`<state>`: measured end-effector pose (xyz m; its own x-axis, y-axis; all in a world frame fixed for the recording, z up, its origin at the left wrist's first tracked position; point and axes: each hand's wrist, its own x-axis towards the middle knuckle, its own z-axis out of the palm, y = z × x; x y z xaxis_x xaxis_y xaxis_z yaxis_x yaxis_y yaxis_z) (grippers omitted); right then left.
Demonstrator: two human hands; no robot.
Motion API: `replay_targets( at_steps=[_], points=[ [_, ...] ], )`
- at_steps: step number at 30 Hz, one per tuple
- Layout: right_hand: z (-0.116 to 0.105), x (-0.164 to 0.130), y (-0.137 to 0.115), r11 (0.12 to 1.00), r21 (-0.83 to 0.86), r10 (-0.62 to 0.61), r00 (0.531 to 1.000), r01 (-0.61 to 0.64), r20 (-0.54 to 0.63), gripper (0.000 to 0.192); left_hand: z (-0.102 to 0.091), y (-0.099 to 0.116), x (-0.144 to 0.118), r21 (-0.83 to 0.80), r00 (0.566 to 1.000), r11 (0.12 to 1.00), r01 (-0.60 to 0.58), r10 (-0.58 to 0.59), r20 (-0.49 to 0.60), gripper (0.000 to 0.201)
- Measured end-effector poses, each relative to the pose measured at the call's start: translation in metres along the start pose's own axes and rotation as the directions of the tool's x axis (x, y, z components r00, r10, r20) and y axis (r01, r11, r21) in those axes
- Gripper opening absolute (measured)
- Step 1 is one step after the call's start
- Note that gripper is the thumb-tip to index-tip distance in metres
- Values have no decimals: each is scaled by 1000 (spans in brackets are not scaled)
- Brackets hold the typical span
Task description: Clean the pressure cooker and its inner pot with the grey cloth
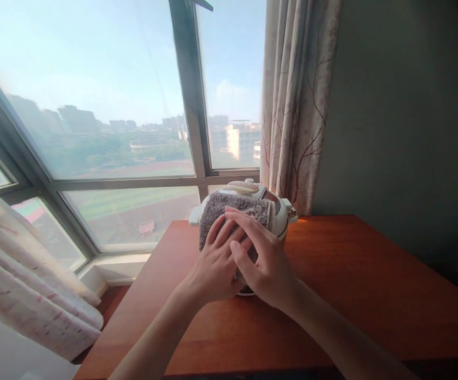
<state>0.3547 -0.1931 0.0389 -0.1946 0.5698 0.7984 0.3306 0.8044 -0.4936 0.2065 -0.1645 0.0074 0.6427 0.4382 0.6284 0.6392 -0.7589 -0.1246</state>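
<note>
- From the head view: here's the cloth, a dark grey, shaggy piece with a pale edge, draped over the upper front of the rounded white-and-brown cooker, which stands on the reddish-brown wooden bench.
- The left hand lies over the cloth, fingers spread; the right hand arches across it, thumb held apart from its fingers. Whether the right palm presses down, I can't tell.
- Watch those overlapping fingers! They could tangle or block each other if both hands shift at once.
- The cloth looks loose over that curved front; a one-sided push could bunch it up or let it slide down, I'd judge.
- Pressing hard from the front could nudge the cooker backwards, towards the window beyond the bench.
- Out at the sides, the pale left handle and the pale right handle jut clear of the cloth; a wide sweep could snag there.
- And the cooker's lower front hides largely behind the hands, so a slip there might go unseen.
</note>
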Motion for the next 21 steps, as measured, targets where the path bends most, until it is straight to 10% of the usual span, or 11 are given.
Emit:
replay_targets(
  at_steps=[11,21],
  points=[
    [12,-5,5,999,-48,5,1000,-5,-6,55,1,-25,-25,22,984,986,-165,166,-68,61],
    [7,-6,30,983,-177,-66,997,57,-46,54,14,-25,-43,50,973,999,-2,14,-231,65]
  ],
)
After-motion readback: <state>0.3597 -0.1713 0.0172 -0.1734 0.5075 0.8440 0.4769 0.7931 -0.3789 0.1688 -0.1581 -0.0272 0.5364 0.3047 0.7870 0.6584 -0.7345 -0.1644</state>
